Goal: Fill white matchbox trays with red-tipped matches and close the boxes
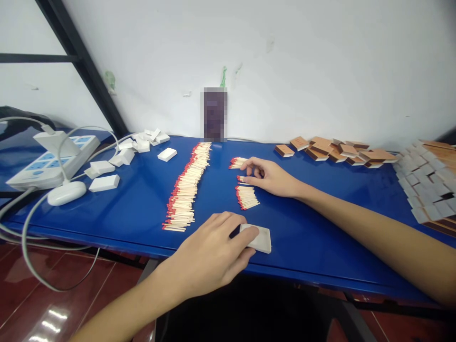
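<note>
My left hand (213,249) grips an open white matchbox tray (262,239) near the table's front edge, with fingers on its left side. My right hand (269,175) is curled over a few red-headed matches (241,179), the thumb against them; the palm side is partly hidden. Just beyond its fingertips lies a small group of matches (237,162), and a fanned group (247,197) lies nearer me. To the left, a long row of matches (187,187) runs from the back of the table toward the front, heads to the left.
White trays (104,183) lie scattered at the left, beside a power strip (53,161) with cables. Brown matchbox sleeves (335,149) are heaped at the back right. Stacked matchboxes (427,180) stand at the right edge of the blue table (138,204). A blurred dark rectangle (215,114) stands against the wall.
</note>
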A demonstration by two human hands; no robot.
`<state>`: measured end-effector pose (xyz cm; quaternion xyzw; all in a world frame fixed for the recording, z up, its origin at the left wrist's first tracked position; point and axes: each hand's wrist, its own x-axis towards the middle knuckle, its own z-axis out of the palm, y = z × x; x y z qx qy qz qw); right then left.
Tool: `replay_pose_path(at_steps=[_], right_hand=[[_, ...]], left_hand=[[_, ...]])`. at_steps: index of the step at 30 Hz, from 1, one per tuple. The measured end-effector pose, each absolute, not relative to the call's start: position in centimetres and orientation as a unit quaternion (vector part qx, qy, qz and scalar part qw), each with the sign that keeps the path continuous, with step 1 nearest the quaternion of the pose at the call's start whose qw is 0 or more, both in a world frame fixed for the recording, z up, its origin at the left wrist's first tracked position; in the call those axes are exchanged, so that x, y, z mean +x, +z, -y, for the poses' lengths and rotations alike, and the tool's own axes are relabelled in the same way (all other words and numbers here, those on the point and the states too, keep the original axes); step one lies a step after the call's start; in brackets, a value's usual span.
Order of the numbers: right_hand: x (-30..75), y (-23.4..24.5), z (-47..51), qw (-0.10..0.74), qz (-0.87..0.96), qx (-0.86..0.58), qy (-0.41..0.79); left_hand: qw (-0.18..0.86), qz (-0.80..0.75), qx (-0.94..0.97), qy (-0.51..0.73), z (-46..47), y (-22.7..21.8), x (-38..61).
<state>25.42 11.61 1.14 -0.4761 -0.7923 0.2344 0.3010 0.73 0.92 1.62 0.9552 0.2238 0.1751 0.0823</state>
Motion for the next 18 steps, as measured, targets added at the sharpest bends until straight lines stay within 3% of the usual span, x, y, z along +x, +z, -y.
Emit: replay_pose_path(at_steps=[18], right_hand=[[25.29,1.35,-11.62,0.285,0.801,-0.475,0.227]], left_hand=[[0.086,-0.218,0.954,0.187,-0.92,1.74,0.74]])
